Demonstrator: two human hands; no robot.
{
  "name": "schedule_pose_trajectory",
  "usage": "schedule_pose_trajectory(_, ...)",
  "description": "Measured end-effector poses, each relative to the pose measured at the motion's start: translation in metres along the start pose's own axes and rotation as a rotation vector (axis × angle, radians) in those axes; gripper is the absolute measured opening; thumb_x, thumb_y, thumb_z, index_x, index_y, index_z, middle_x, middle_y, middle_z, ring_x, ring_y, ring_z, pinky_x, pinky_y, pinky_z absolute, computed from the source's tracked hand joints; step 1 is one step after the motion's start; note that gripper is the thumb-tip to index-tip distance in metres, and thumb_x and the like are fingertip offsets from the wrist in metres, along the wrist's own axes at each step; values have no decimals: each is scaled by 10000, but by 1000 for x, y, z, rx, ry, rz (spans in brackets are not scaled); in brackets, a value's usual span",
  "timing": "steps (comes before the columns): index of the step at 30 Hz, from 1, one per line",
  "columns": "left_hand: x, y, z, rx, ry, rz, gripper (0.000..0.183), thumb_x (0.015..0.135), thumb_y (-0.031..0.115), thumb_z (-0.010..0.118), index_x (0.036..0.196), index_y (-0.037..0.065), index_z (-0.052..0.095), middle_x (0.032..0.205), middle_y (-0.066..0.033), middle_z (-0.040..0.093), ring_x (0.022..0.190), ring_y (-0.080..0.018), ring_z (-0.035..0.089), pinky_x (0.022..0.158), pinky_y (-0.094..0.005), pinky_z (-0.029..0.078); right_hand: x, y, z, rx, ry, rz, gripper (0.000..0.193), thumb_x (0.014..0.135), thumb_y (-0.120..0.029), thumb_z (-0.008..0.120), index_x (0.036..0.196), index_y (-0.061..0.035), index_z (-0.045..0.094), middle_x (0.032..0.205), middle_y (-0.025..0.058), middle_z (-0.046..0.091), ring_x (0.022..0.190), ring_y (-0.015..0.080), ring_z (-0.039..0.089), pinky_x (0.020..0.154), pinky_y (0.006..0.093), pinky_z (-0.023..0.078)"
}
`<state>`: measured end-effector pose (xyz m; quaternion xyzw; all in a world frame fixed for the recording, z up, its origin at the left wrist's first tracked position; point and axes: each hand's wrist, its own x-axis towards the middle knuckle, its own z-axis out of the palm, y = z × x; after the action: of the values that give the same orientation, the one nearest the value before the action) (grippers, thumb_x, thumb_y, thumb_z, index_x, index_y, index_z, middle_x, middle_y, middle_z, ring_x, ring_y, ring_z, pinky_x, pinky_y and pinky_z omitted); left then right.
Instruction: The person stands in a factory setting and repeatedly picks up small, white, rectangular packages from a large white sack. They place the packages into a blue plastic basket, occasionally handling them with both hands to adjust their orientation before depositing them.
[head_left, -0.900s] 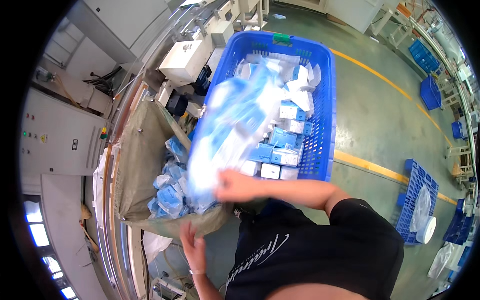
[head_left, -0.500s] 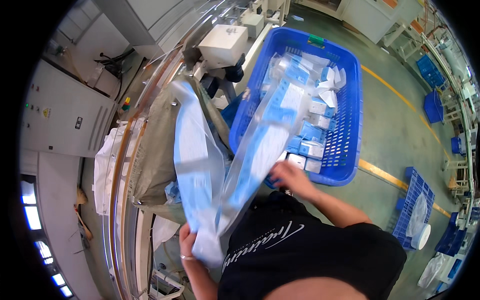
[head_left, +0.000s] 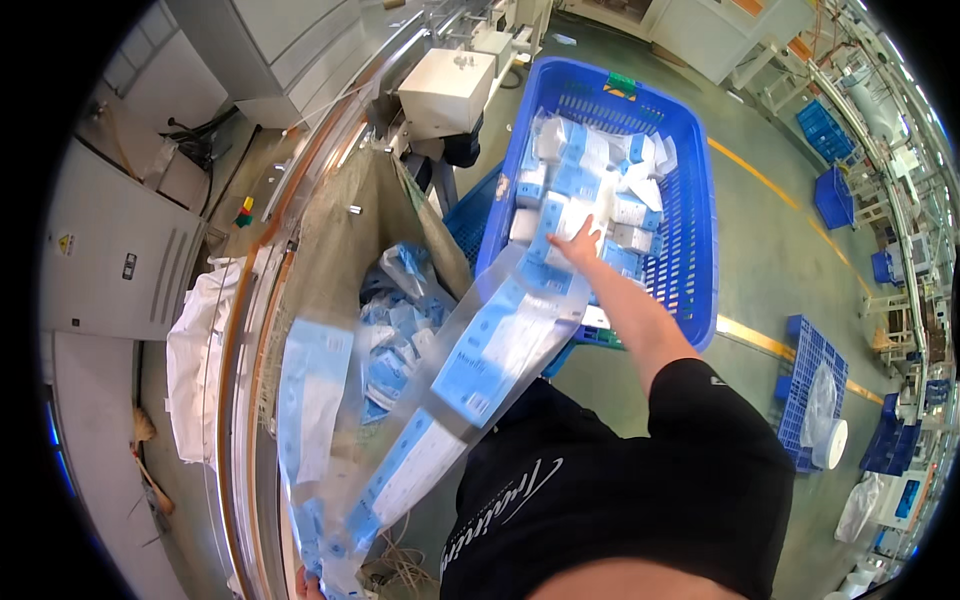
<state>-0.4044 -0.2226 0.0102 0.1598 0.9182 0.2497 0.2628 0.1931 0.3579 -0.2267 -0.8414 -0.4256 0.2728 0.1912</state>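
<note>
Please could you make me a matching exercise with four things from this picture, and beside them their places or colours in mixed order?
1. right hand
2. left hand
3. large basket
4. fabric sack

A. grey-green, with crumpled blue-and-white film scraps inside
B. over the basket, at the long printed film
C. blue, with perforated walls and small boxes inside
D. partly cut off by the picture's lower edge

Pairs: 1-B; 2-D; 3-C; 4-A

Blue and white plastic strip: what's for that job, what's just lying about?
In use, probably:
clear plastic strip printed blue and white
left hand, right hand
blue perforated plastic basket
brown cloth sack

Lying about, probably:
blue plastic grid pallet
white round container
</note>
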Motion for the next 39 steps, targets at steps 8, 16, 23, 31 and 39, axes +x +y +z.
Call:
schedule_pose_trajectory(8, -59, 103, 89, 53, 394, 174, 415, 786, 92, 555, 1185, -21, 545, 1110, -240, 572, 946, -266, 571, 785, -364, 487, 7, 3, 21, -290, -331, -198, 1008, 699, -289, 745, 1439, -166, 71, 1352, 339, 244, 1066, 437, 515, 913, 421, 439)
schedule_pose_trajectory(16, -142, 317, 328, -928, -415, 135, 486, 937, 251, 480, 1336, 7, 347, 1290, -135, 451, 1144, -251, 467, 975, -384, 377, -120, -87, -90, 539, -405, -768, 283, 790, -142, 557, 1061, -68, 596, 1040, 149, 562, 864, 301, 577, 744, 363, 473)
schedule_pose_trajectory(23, -133, 343, 385, -553, -242, 164, 280, 856, 194, 564, 1066, 10, 577, 938, -72, 596, 887, -168, 554, 770, -319, 454, -163, -76, -150, 555, -1288, -1268, 447, 774, -90, 627, 1204, -79, 507, 1216, 130, 471, 1029, 265, 527, 869, 344, 449)
schedule_pose_trajectory(31, 28, 307, 279, 159, 479, 970, 387, 807, -1, 471, 1191, -20, 504, 1173, -170, 544, 1084, -298, 510, 952, -376, 400, -126, -48, -160, 370, -927, -806, 237, 815, -62, 583, 1049, -24, 571, 977, 128, 600, 797, 224, 634, 693, 310, 507)
schedule_pose_trajectory(39, 187, 113, 452, 812, -259, 123, 392, 887, 356, 424, 1096, 64, 580, 1112, -224, 573, 1023, -359, 556, 864, -453, 445, -165, -68, -144, 88, -705, -822, 238, 811, -75, 599, 1046, -45, 574, 870, 123, 595, 771, 264, 611, 666, 339, 495)
